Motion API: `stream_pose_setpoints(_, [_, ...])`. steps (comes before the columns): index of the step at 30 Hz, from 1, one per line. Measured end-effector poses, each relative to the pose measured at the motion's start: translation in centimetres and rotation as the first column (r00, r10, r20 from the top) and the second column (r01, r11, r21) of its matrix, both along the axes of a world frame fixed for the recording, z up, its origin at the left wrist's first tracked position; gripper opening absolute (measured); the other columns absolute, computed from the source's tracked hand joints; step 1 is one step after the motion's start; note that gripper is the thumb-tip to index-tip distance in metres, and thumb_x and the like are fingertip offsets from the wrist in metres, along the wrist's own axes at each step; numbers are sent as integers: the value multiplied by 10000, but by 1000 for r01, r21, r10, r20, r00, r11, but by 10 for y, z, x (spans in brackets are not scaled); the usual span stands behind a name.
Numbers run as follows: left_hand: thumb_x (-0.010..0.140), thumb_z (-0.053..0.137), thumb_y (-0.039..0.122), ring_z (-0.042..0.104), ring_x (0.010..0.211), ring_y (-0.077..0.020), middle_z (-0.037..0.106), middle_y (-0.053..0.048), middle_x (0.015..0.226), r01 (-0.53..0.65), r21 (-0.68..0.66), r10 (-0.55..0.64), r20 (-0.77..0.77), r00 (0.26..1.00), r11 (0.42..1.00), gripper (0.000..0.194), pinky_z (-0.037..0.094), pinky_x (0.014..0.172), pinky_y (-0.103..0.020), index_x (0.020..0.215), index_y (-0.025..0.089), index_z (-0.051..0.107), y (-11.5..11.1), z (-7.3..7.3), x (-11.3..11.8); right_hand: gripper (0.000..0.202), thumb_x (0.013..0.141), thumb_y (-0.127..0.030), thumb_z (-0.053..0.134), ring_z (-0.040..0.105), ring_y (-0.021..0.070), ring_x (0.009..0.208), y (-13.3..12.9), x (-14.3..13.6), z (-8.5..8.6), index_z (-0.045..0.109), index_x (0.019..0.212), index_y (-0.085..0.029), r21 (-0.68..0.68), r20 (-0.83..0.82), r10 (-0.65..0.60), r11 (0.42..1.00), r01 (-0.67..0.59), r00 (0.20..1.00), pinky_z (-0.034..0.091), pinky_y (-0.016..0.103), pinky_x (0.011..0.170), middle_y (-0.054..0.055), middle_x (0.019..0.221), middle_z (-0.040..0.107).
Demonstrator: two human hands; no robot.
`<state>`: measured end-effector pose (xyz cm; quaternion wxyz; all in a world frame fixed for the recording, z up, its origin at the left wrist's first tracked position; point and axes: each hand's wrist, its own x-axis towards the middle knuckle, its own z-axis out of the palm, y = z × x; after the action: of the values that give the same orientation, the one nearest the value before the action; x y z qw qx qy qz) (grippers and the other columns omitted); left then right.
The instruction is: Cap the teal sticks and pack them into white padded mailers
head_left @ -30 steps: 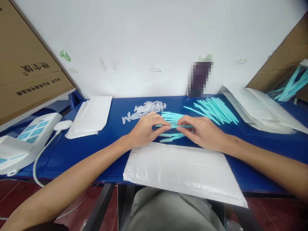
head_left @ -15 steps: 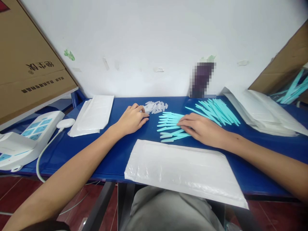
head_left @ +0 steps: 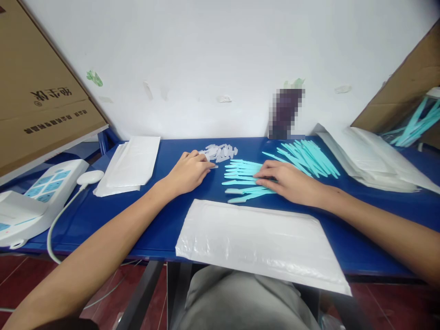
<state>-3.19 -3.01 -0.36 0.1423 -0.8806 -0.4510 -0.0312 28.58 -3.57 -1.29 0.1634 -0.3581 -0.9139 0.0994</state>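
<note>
My left hand pinches a small translucent cap between thumb and fingertips. Just behind it lies a pile of similar pale caps. My right hand has its thumb and fingers closed on the handle of a turquoise eyebrow razor in a fanned row, blade ends to the left. Two razors at the near side of that row, one a capped razor, show whitish covers on their ends. Behind my right hand sits a larger heap of turquoise razors. The fingers partly hide the held handle.
A white padded mailer lies along the blue table's front edge. More white mailers rest at left, and a stack of white mailers at right. A power strip with a cable stands far left. Cardboard boxes flank both sides.
The cap now shows between my left fingertips, drawn slightly from the pile towards the razors. My right hand has shifted its fingers a little on the row. The view has turned slightly.
</note>
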Motion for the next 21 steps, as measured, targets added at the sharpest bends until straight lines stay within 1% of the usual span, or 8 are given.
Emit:
stream_pose_setpoints(4, [1038, 391, 192, 610, 997, -274, 686, -97, 1077, -9, -68, 10, 7, 1000, 998, 406, 427, 809, -383, 1290, 274, 698, 1, 5, -2, 353, 997, -387, 488, 659, 236, 876, 1, 1, 0, 756, 1082, -174, -31, -14, -21, 999, 20, 1000, 499, 382, 800, 113, 1029, 685])
stream_pose_setpoints(7, [1013, 378, 133, 634, 1002, -252, 672, -107, 1115, 46, -134, -40, 48, 998, 990, 441, 467, 828, -363, 1317, 231, 682, 3, 7, -4, 308, 978, -365, 496, 659, 238, 881, 0, 0, 5, 732, 1027, -173, -42, -11, -39, 998, 39, 999, 477, 378, 789, 106, 1005, 702])
stream_pose_setpoints(9, [993, 372, 104, 641, 1010, -232, 657, -114, 1144, 89, -172, -73, 101, 992, 981, 461, 491, 855, -343, 1331, 200, 669, 3, 6, -5, 267, 959, -368, 512, 655, 229, 835, -2, -1, 10, 711, 970, -189, -60, 21, -58, 996, 60, 998, 450, 384, 793, 77, 923, 713])
stream_pose_setpoints(11, [982, 371, 98, 639, 1033, -226, 648, -118, 1158, 121, -192, -95, 137, 986, 974, 466, 504, 887, -340, 1332, 185, 667, 3, 6, -6, 212, 924, -366, 548, 629, 197, 711, -5, -1, 15, 683, 884, -208, -99, 69, -91, 990, 98, 993, 426, 378, 771, 27, 779, 697])
stream_pose_setpoints(13, [983, 378, 125, 634, 1058, -238, 654, -116, 1158, 134, -184, -110, 137, 985, 974, 453, 505, 924, -365, 1321, 189, 673, 3, 6, -6, 174, 881, -348, 582, 564, 157, 579, -7, -2, 20, 635, 777, -218, -146, 102, -115, 981, 129, 988, 406, 352, 714, -19, 644, 642])
stream_pose_setpoints(15, [981, 401, 171, 628, 1073, -261, 666, -118, 1162, 114, -141, -98, 116, 988, 983, 429, 503, 938, -397, 1308, 185, 679, 2, 8, -7, 181, 847, -323, 596, 502, 131, 511, -10, -2, 22, 578, 697, -223, -165, 107, -110, 978, 127, 988, 392, 331, 672, -46, 569, 589])
stream_pose_setpoints(17, [967, 430, 220, 625, 1073, -286, 675, -124, 1162, 65, -77, -58, 87, 995, 995, 417, 507, 922, -419, 1293, 172, 685, 2, 12, -10, 192, 830, -303, 595, 473, 120, 492, -11, -1, 22, 546, 663, -224, -133, 95, -89, 986, 101, 991, 401, 326, 685, -58, 540, 561])
stream_pose_setpoints(21, [921, 470, 270, 651, 1008, -299, 696, -115, 1106, -29, -13, 29, 3, 1000, 1000, 412, 510, 848, -414, 1238, 184, 720, 3, 22, -21, 131, 813, -288, 595, 495, 125, 503, -10, 0, 18, 590, 699, -223, -40, 30, -77, 996, 78, 997, 436, 312, 678, -53, 538, 560])
